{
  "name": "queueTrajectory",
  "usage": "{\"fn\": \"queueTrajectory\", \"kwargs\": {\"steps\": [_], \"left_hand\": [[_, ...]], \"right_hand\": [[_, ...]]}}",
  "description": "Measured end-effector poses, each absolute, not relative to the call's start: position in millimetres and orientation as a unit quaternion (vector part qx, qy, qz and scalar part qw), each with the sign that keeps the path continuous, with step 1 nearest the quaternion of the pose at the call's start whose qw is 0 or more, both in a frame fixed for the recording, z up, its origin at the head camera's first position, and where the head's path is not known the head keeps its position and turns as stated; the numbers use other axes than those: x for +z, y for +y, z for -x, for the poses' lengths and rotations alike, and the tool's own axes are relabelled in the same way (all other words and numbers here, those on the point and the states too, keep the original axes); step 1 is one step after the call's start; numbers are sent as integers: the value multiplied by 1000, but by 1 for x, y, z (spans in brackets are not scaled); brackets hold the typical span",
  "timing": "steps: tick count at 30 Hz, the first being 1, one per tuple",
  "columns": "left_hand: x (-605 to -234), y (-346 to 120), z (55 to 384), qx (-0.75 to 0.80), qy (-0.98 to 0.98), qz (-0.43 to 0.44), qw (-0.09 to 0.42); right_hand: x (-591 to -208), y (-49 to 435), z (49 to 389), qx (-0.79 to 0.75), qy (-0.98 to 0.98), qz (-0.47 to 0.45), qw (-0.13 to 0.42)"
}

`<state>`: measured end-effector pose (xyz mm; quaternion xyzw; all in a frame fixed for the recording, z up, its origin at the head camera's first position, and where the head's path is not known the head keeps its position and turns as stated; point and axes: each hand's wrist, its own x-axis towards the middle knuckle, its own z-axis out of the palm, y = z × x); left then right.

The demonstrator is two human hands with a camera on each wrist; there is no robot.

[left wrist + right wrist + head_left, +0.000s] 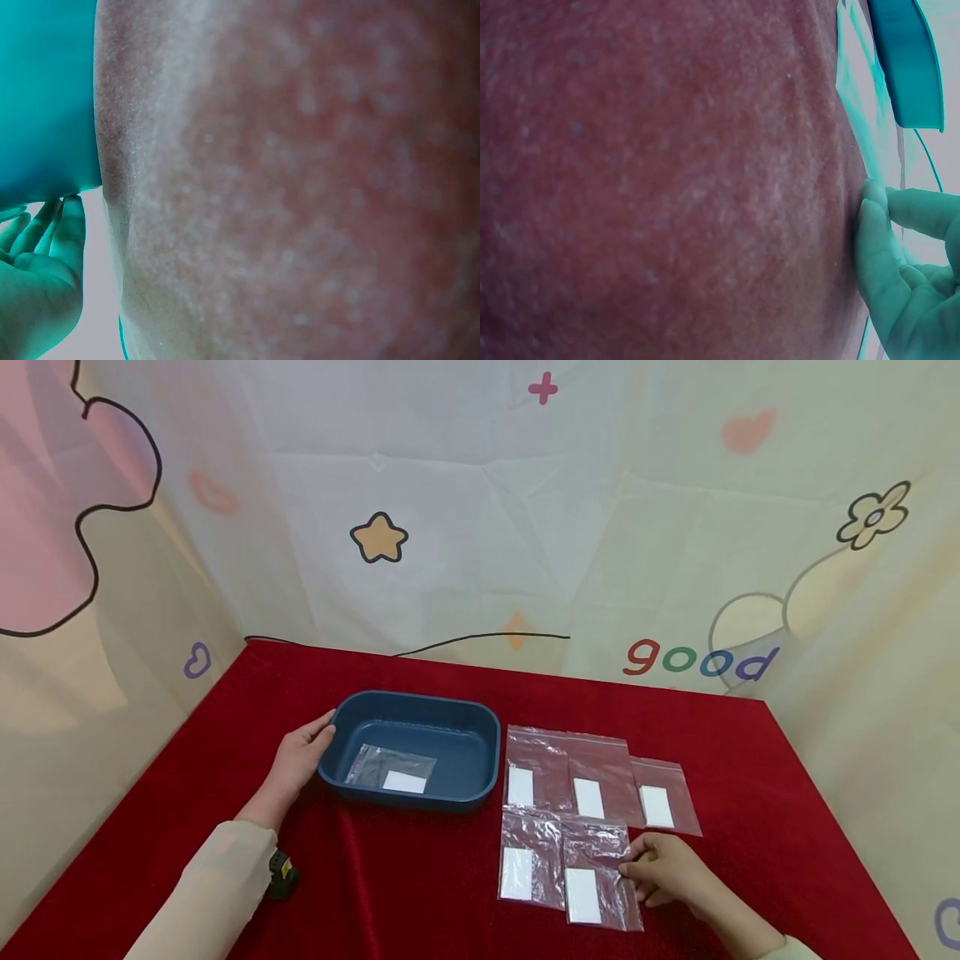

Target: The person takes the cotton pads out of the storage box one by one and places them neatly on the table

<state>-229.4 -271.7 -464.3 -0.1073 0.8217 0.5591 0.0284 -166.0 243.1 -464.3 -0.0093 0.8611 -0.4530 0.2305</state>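
Observation:
At the left end of a dark blue plastic bin [420, 708], my left hand [302, 750] touches the wall near the rim; in the left wrist view its fingers [69, 229] are fairly straight, tips against the bin. Inside the bin lies a clear zip bag [367, 767] with a white card-like piece. My right hand [670, 870] pinches the right edge of another clear zip bag [618, 897] between thumb and forefinger. That bag holds a white block [582, 896] and lies at the front of a group of similar bags.
Several more zip bags with white pieces lie right of the bin, among them a front-left bag [546, 872] and a far-right bag [678, 785]. Red cloth [420, 877] covers the table. A printed curtain [480, 543] hangs behind and at both sides.

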Motion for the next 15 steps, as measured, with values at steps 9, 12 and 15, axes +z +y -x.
{"fn": "queueTrajectory", "kwargs": {"steps": [9, 12, 15], "left_hand": [[-465, -272, 230, 558, 822, 107, 25], [-466, -273, 230, 555, 825, 105, 25], [-466, -273, 231, 554, 825, 105, 24]], "right_hand": [[-463, 242, 165, -443, 867, -6, 227], [-464, 241, 166, -432, 874, -15, 221], [-464, 239, 167, -420, 882, -23, 214]]}}
